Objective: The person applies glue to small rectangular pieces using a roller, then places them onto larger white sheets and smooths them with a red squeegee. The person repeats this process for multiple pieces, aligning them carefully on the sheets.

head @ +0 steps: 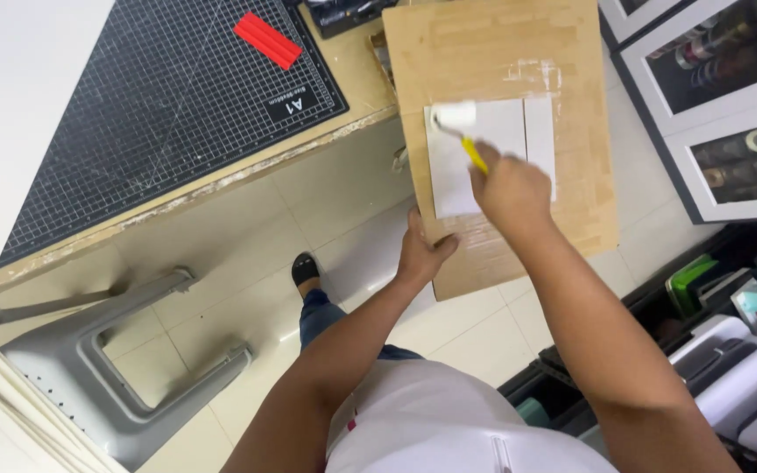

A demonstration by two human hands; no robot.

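1. Bamboo-coloured wooden board [501, 61] juts out past the edge of the workbench [221, 180], overhanging the tiled floor [247, 228]. Dried white smears mark its surface near the far side.
2. Two white sheets lie flat on the board: a wide white panel [475, 162] and a narrow white strip [540, 131] just beside it on the right, edges nearly touching.
3. Right hand [510, 188] is clenched around the yellow handle [475, 156] of a small paint roller [454, 116]. The white roller head rests at the far left corner of the wide panel, touching it.
4. Left hand [420, 254] grips the near left edge of the board, thumb on top, fingers curled under and hidden from view.
5. Both forearms reach forward from a white garment at the bottom of the view.
6. Black cutting mat [177, 105] with a white grid covers the bench to the left. Red strips [267, 39] lie on it near its far edge, well apart from the board.
7. Grey metal stool [116, 359] stands on the floor under the bench, lower left.
8. One foot in a dark shoe [305, 268] is planted on the tiles, below the left hand.
9. White-framed glass cabinets [711, 114] stand to the right, with rolls of tape on their shelves.
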